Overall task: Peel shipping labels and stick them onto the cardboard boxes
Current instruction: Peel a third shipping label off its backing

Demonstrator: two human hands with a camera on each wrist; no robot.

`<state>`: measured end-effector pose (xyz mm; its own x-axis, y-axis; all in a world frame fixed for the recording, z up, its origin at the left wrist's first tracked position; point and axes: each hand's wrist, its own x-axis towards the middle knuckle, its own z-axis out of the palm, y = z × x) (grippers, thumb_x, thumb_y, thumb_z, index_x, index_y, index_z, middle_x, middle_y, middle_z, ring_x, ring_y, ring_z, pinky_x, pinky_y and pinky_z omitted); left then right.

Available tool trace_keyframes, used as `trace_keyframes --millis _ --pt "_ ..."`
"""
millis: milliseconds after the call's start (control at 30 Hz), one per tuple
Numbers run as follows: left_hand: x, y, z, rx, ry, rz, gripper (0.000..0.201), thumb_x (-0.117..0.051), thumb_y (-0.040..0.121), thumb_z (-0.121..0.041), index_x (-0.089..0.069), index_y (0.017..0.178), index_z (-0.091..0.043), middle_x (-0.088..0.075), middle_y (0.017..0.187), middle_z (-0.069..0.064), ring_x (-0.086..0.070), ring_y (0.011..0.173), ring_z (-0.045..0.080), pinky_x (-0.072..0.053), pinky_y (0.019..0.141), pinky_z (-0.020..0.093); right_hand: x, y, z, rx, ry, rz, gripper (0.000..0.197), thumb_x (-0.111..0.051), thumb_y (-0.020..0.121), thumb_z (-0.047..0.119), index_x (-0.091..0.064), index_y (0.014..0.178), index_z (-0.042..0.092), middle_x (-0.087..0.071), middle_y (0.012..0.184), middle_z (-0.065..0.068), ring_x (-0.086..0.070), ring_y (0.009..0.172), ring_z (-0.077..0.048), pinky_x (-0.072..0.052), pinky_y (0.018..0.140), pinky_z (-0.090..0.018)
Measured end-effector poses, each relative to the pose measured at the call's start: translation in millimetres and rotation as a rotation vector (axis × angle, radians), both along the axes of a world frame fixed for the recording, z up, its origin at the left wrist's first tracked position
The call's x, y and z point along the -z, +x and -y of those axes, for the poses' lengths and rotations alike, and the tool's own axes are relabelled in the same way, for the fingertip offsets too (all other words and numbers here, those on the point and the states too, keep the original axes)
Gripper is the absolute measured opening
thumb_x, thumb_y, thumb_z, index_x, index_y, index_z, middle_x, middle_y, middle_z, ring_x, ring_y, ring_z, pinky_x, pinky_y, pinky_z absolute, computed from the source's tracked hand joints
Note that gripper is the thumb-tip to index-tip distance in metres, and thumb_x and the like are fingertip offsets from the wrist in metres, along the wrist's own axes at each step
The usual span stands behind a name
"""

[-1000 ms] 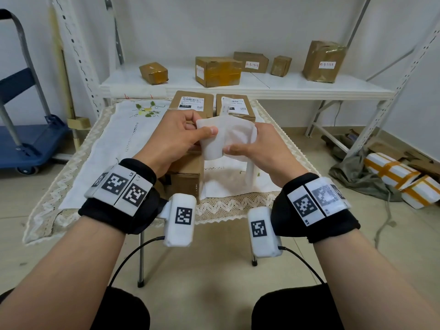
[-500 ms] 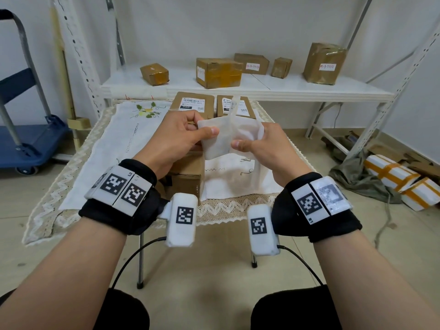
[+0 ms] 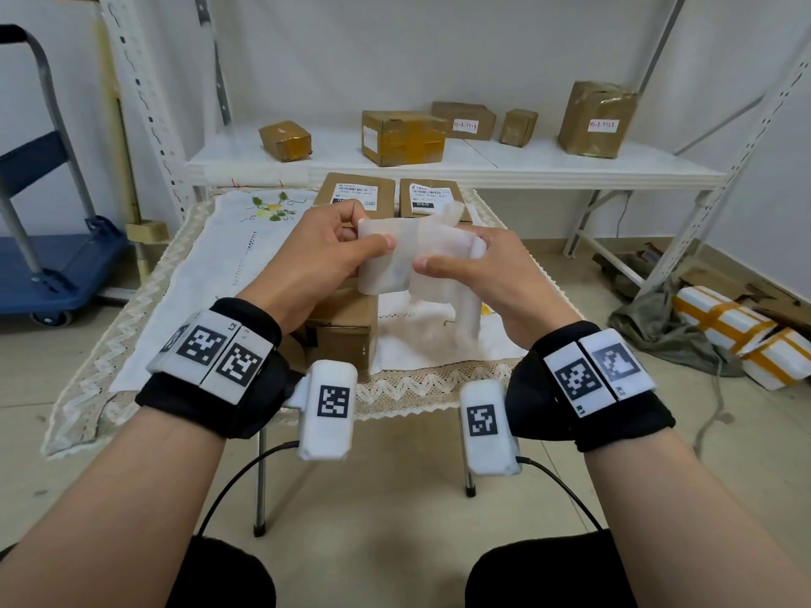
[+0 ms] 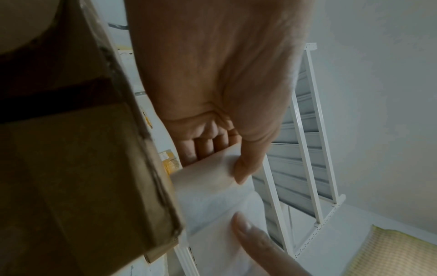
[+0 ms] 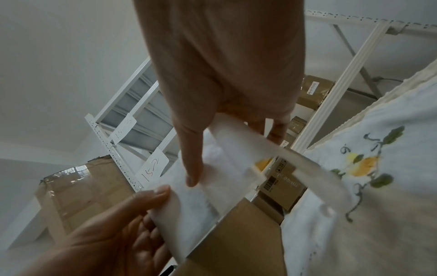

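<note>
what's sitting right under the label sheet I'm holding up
A plain cardboard box stands on the white tablecloth below the label sheet, which the left hand and right hand pinch. Its top is mostly hidden, so any label there can't be seen.

In the right wrist view, two white paper tags (image 5: 153,166) hang on the rack upright at left of centre; the lower reads "15-2" in red handwriting, the upper (image 5: 124,128) "15-3". In the head view, the labels on the two cardboard boxes (image 3: 355,196) at upper centre each show "060" on a black bar; their other print is too small to read. Red handwriting on the shelf boxes' labels (image 3: 465,125) is not legible. Square black-and-white coded markers (image 3: 333,401) sit on the wrist units at lower centre.
</note>
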<state>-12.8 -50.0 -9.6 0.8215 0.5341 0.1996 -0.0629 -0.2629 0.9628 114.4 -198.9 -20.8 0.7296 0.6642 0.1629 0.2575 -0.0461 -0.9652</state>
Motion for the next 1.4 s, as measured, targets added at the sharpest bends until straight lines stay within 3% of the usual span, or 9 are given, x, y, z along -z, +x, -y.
trace_keyframes --millis 100,267,400,533,733,900,1033,1200,1400 --pt "1.6 1.8 1.4 -0.001 -0.005 -0.015 0.025 -0.068 0.095 -0.013 -0.051 0.078 -0.019 -0.070 0.112 0.027 -0.067 0.112 0.037 -0.054 0.098 0.056 -0.4 -3.3 -0.8 -0.004 0.056 -0.035 0.026 -0.081 0.084 0.006 -0.075 0.109 0.002 -0.077 0.096 -0.008 -0.074 0.079 -0.012 -0.055 0.065 -0.019" --pt "1.9 4.0 -0.6 0.023 -0.090 0.015 0.027 -0.066 0.096 -0.010 -0.049 0.077 -0.018 -0.067 0.103 0.023 -0.067 0.111 0.034 -0.055 0.083 0.035 -0.8 -2.0 -2.4 0.005 0.096 -0.109 0.023 -0.076 0.088 0.003 -0.075 0.111 0.002 -0.079 0.106 -0.012 -0.075 0.089 -0.018 -0.062 0.079 -0.026" --pt "1.4 5.0 -2.3 0.059 -0.133 0.033 0.026 -0.065 0.096 -0.010 -0.049 0.078 -0.019 -0.068 0.104 0.017 -0.068 0.100 0.023 -0.054 0.076 0.027 -1.1 0.7 -1.3 -0.003 0.104 -0.177 0.025 -0.075 0.090 0.006 -0.074 0.114 0.004 -0.078 0.109 -0.012 -0.074 0.091 -0.018 -0.058 0.075 -0.023" --pt "1.3 6.0 -2.7 0.085 -0.171 0.052 0.029 -0.066 0.095 -0.009 -0.048 0.075 -0.019 -0.067 0.100 0.012 -0.067 0.094 0.019 -0.056 0.072 0.025 -1.5 3.1 0.7 0.012 0.132 -0.256 0.026 -0.075 0.090 0.006 -0.073 0.116 0.002 -0.078 0.106 -0.010 -0.074 0.088 -0.020 -0.060 0.081 -0.031" --pt "1.4 5.9 -3.3 0.096 -0.226 0.075 0.031 -0.064 0.096 -0.007 -0.047 0.074 -0.020 -0.070 0.095 0.006 -0.069 0.087 0.014 -0.056 0.078 0.030 -3.7 6.1 3.4 0.037 0.154 -0.322 0.015 -0.075 0.090 0.004 -0.073 0.104 0.007 -0.077 0.087 -0.003 -0.073 0.072 -0.015 -0.058 0.062 -0.024" --pt "3.7 7.1 -2.4 0.055 -0.214 0.081 0.025 -0.063 0.098 -0.009 -0.050 0.079 -0.018 -0.072 0.103 0.010 -0.070 0.090 0.018 -0.057 0.080 0.036 -1.7 1.6 0.2 0.022 0.157 -0.270 0.034 -0.081 0.085 0.007 -0.073 0.118 0.008 -0.079 0.104 -0.007 -0.076 0.086 -0.018 -0.060 0.072 -0.028" --pt "3.1 6.7 -4.2 0.036 -0.177 0.071 0.022 -0.064 0.098 -0.009 -0.050 0.083 -0.018 -0.072 0.102 0.011 -0.070 0.089 0.018 -0.058 0.080 0.036 -4.1 -2.1 -0.8 -0.055 0.079 -0.227 0.054 -0.086 0.072 -0.004 -0.069 0.123 0.006 -0.077 0.111 -0.015 -0.075 0.099 -0.032 -0.063 0.085 -0.044" --pt "0.1 3.6 -4.0 0.048 -0.144 0.023 0.021 -0.062 0.099 -0.010 -0.049 0.085 -0.018 -0.071 0.114 0.023 -0.069 0.097 0.022 -0.059 0.076 0.031 -4.5 -3.1 -1.0 0.005 0.038 -0.088 0.059 -0.084 0.071 -0.012 -0.067 0.123 0.011 -0.075 0.104 -0.005 -0.074 0.093 -0.018 -0.061 0.075 -0.027" --pt "-0.4 2.7 -2.2 0.058 -0.112 -0.014 0.019 -0.063 0.099 -0.012 -0.051 0.085 -0.016 -0.069 0.118 0.028 -0.070 0.094 0.021 -0.059 0.067 0.024 -1.5 1.3 -3.2 0.125 -0.077 0.070 0.069 -0.089 0.071 -0.001 -0.059 0.132 0.014 -0.070 0.117 -0.009 -0.069 0.109 -0.028 -0.060 0.090 -0.042"
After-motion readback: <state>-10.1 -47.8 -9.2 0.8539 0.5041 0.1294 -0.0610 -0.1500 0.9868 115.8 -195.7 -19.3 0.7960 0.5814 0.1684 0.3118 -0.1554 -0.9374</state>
